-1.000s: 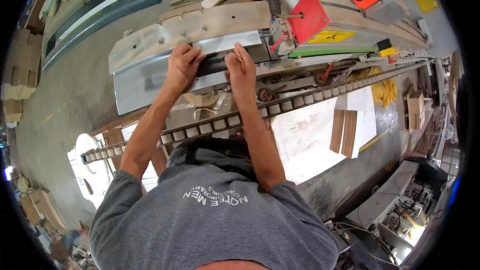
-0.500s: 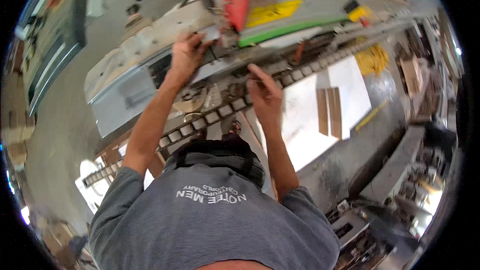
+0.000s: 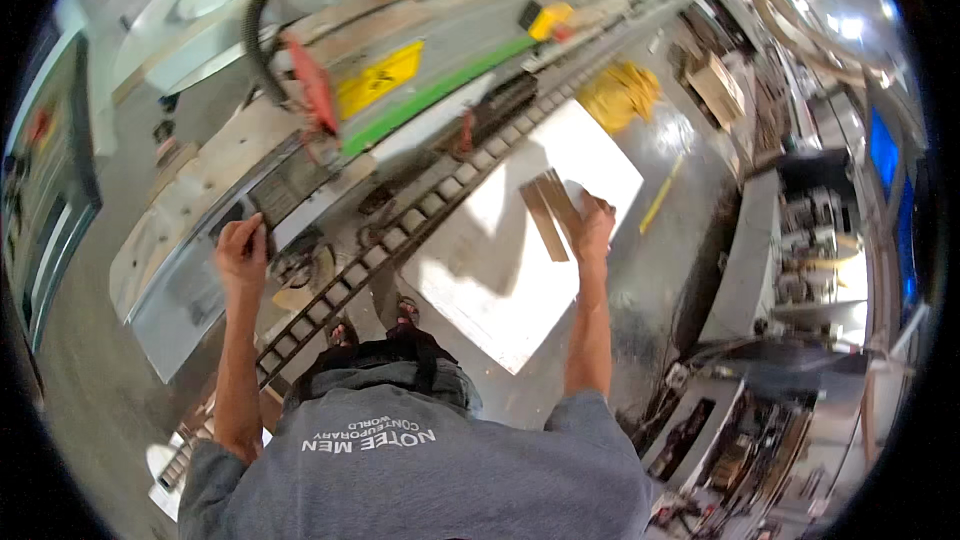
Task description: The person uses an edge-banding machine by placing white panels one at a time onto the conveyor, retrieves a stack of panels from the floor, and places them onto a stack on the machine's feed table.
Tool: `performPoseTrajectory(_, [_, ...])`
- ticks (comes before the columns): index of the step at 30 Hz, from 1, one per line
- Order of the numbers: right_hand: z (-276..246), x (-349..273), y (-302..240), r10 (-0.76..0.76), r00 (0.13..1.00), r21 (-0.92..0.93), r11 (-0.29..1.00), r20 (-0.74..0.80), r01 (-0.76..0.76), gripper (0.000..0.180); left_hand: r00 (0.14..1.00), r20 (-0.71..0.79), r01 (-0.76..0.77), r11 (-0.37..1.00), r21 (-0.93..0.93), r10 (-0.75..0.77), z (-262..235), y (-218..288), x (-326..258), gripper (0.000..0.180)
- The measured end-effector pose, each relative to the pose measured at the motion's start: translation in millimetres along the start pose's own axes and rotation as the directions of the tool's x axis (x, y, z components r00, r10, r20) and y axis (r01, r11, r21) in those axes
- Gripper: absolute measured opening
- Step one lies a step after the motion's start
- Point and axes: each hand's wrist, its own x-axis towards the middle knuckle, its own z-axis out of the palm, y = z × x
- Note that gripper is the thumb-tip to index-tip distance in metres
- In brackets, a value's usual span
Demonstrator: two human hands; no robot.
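Note:
My right hand reaches over a white board, fingers closed at the edge of a brown strip. A second brown strip lies beside it on the board. My left hand is at the near side of the machine, next to a grey metal plate. Its fingers are pinched together by a dark slot; whatever is between them is too small to make out. A ladder-like cable chain runs diagonally between my two hands.
On the machine are a red guard, a yellow sign, a green strip and a black hose. A yellow bag lies past the board. An open cardboard box and cluttered shelves stand on the right.
My right hand has moved right, from near the cable chain to the brown strips. My left hand has come lower and nearer along the machine's edge. The view has shifted to the right.

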Motion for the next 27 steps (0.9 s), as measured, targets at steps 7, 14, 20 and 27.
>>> performPoseTrajectory(7, [-56, -32, -132, -0.136, 0.987, 0.388, 0.917, 0.082, 0.094, 0.044, 0.983, -0.152, 0.076, 0.985, -0.153, -0.099, -40, 23, -25, 0.019])
performPoseTrajectory(14, [3, -91, -389, -0.864, 0.502, 0.729, 0.327, -0.028, 0.602, 0.048, 0.922, -0.339, 0.185, 0.982, -0.043, -0.189, -105, -15, -68, 0.020])
performPoseTrajectory(20, [64, -119, -526, -0.950, 0.291, 0.698, 0.133, -0.112, 0.704, 0.038, 0.913, -0.343, 0.261, 0.963, 0.067, -0.224, -153, -45, -82, 0.033])
performPoseTrajectory(27, [41, -167, -518, -0.822, 0.549, 0.871, 0.372, 0.150, 0.320, 0.038, 0.950, -0.289, 0.193, 0.947, 0.256, -0.115, -175, -75, -69, 0.044])
